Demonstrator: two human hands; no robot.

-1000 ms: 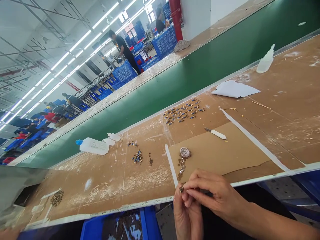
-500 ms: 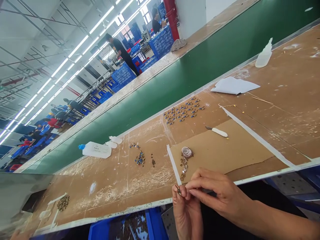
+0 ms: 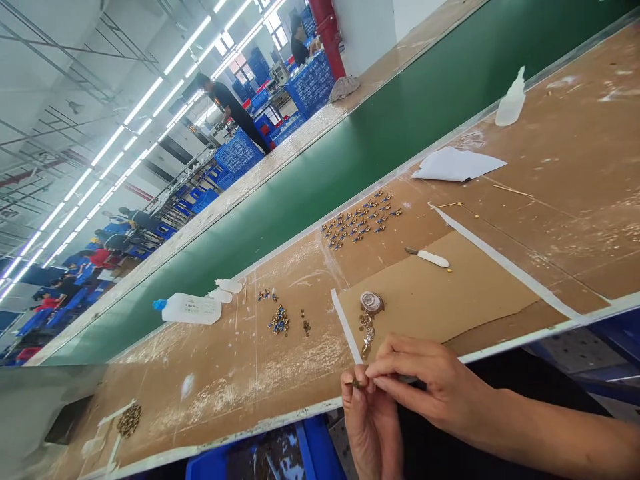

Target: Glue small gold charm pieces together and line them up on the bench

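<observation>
My left hand (image 3: 371, 423) is closed at the table's front edge, pinching a small dark bronze-coloured metal piece (image 3: 356, 383) between thumb and finger. Against its fingertips, my right hand (image 3: 427, 377) is also closed in a pinch; what it holds is too small and hidden to name. Just beyond them, on a cardboard sheet (image 3: 480, 287), lie a small round container (image 3: 371, 303) with reddish-brown stuff and a trail of shiny small metal pieces (image 3: 369, 331). A white-handled knife (image 3: 433, 258) rests farther back on the cardboard.
Small blue-and-gold pieces (image 3: 357, 223) stand in rows behind; more form a pile (image 3: 279, 321) beside bronze bits (image 3: 306, 325). Bottles (image 3: 193, 309), (image 3: 511, 103) and white paper (image 3: 457, 165) lie along the green belt (image 3: 280, 220). A blue bin (image 3: 320, 447) is below the edge. People work far off.
The view has shifted slightly. Both hands stay together at the table edge, and the metal piece in my left fingers shows at a slightly different angle.
</observation>
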